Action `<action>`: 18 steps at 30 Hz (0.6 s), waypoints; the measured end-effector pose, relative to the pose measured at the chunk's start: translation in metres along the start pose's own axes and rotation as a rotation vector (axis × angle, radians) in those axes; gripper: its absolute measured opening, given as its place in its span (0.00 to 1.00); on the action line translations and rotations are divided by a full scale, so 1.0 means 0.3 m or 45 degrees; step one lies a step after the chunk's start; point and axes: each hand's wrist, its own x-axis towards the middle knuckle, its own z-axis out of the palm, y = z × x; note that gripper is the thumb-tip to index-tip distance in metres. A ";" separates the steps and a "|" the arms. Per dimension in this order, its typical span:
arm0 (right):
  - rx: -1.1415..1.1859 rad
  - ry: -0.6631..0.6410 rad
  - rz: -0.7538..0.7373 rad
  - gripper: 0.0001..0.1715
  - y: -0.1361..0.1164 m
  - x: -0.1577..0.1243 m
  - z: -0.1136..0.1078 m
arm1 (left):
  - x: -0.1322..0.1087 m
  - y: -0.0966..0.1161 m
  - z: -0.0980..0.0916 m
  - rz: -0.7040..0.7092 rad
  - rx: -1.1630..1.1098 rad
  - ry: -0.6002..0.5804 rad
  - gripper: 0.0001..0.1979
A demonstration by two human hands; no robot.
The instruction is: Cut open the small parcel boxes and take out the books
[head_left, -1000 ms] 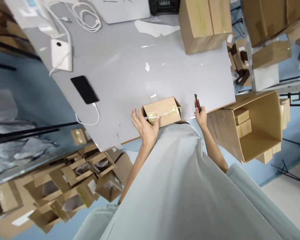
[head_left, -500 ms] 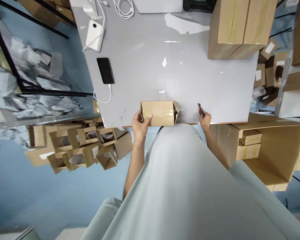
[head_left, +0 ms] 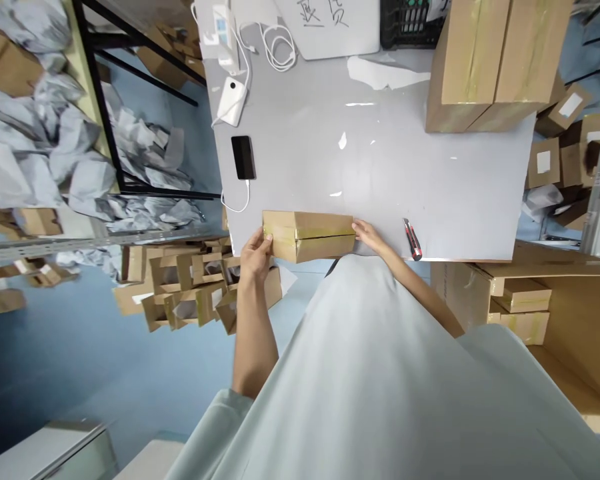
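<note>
Against the box's (head_left: pixel 310 232) ends, half-curled left hand (head_left: pixel 256 255), right hand (head_left: pixel 369 234) by fingertips

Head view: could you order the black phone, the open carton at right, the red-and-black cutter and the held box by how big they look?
Largest to smallest:
1. Open carton, though the frame cuts it off
2. Held box
3. Black phone
4. Red-and-black cutter
</note>
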 end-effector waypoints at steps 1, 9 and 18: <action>0.030 0.019 0.014 0.42 -0.010 -0.010 -0.001 | 0.011 -0.001 -0.006 -0.027 -0.006 -0.018 0.29; -0.032 0.368 -0.144 0.40 -0.090 -0.184 -0.187 | 0.077 -0.093 0.211 -0.269 -0.168 -0.300 0.25; -0.465 0.598 -0.183 0.37 -0.209 -0.288 -0.264 | 0.048 -0.186 0.548 -0.292 -0.138 -0.607 0.15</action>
